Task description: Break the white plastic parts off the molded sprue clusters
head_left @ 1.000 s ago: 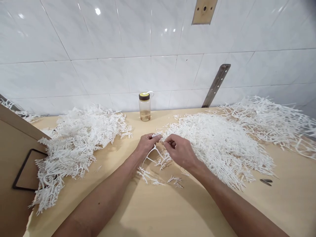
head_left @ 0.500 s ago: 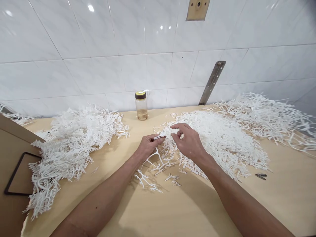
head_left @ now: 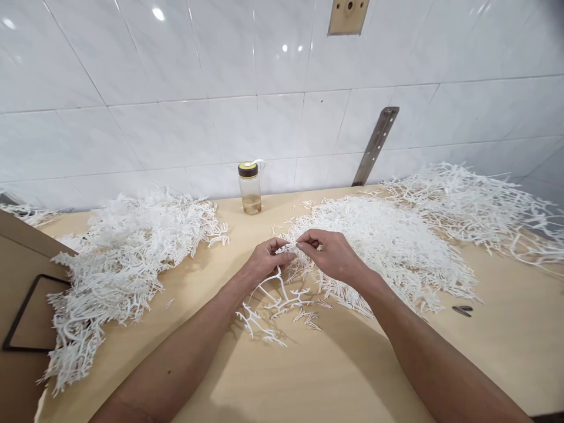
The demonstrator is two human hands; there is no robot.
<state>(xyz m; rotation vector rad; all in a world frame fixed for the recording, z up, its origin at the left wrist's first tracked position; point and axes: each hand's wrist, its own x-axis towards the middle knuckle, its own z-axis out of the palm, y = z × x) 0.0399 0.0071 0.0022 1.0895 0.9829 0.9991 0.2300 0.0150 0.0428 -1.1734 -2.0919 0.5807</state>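
My left hand is closed on a white branched plastic sprue, whose thin forked arms hang down below the fingers toward the table. Thumb and fingertips of my right hand pinch at the white tips sticking out of the left fingers; the exact bit between them is too small to make out. Just behind and right of both hands spreads a heap of small white plastic pieces. Below the hands, a forked white piece lies near the sprue; I cannot tell whether it is joined. Short loose bits lie beside it.
Another white heap covers the left side, beside a brown panel with a black handle. Larger branched sprues pile up at far right. A bottle stands by the tiled wall near a metal bracket. Small dark pointed objects lie right.
My right hand has come down and left; its fingers, apart before, now pinch at the white tips by my left hand. The left hand keeps its hold, and the view has shifted slightly.
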